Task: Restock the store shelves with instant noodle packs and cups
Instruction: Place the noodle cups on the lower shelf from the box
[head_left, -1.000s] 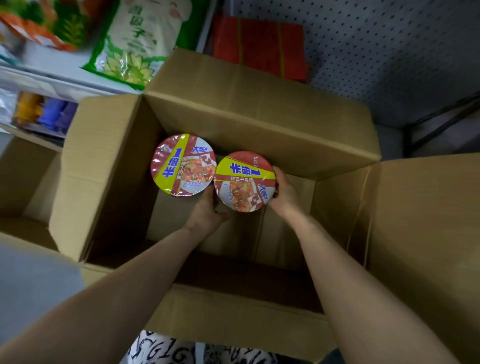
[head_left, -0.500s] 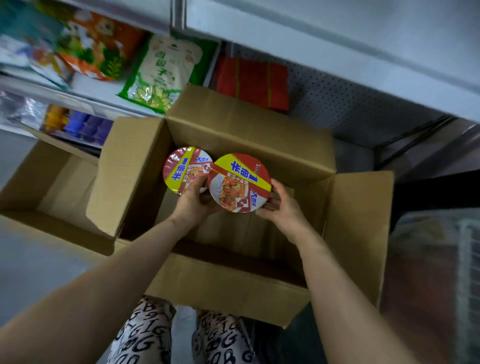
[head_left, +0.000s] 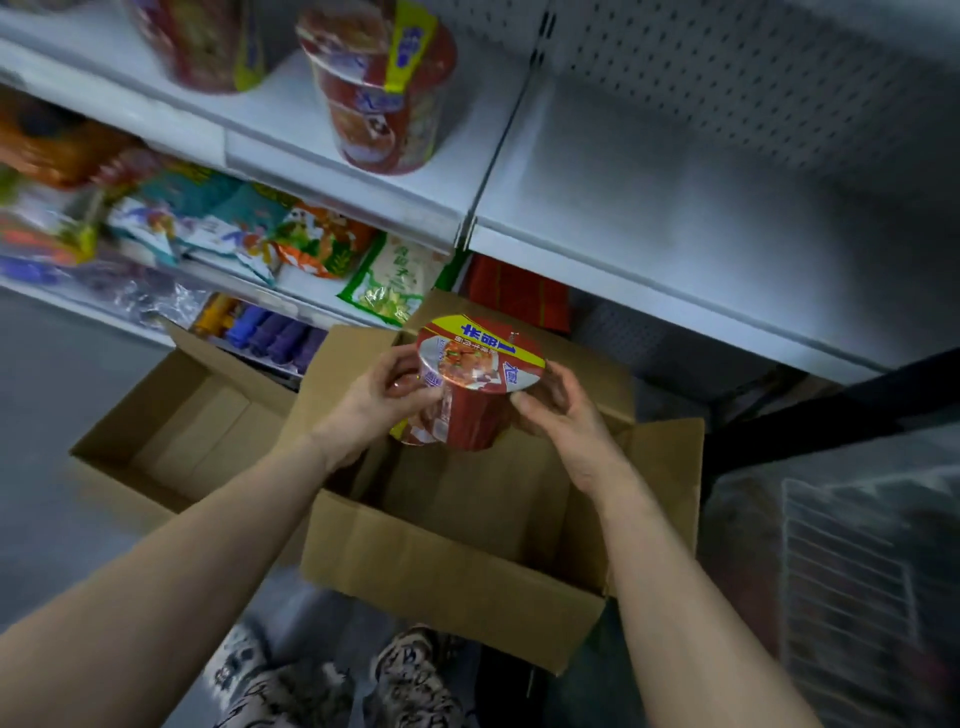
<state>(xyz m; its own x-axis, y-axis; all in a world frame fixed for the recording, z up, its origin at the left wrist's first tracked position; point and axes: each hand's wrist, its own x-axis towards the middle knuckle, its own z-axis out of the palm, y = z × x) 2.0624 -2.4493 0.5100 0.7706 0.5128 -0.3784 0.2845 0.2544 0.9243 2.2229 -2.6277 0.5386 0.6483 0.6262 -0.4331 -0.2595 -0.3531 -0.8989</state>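
Note:
Above an open cardboard box (head_left: 452, 577) I hold up a red instant noodle cup (head_left: 480, 364) with a yellow band on its lid. My right hand (head_left: 563, 415) grips its right side. My left hand (head_left: 376, 402) grips a second cup (head_left: 415, 434), pressed against the first and mostly hidden behind it and my fingers. Two more noodle cups stand on the upper white shelf (head_left: 322, 140): one sharp (head_left: 384, 93), one blurred (head_left: 208, 44) at the left.
A second open cardboard box (head_left: 171, 436) lies on the floor to the left. Snack bags (head_left: 234, 228) fill the lower left shelf. The white shelf (head_left: 675, 208) at the right holds nothing. A wire rack (head_left: 852, 582) stands at the right. My shoes (head_left: 410, 670) show below.
Both hands have lifted the two cups up out of the box and drawn them together. My view has tilted up, so the upper shelves with cups now show.

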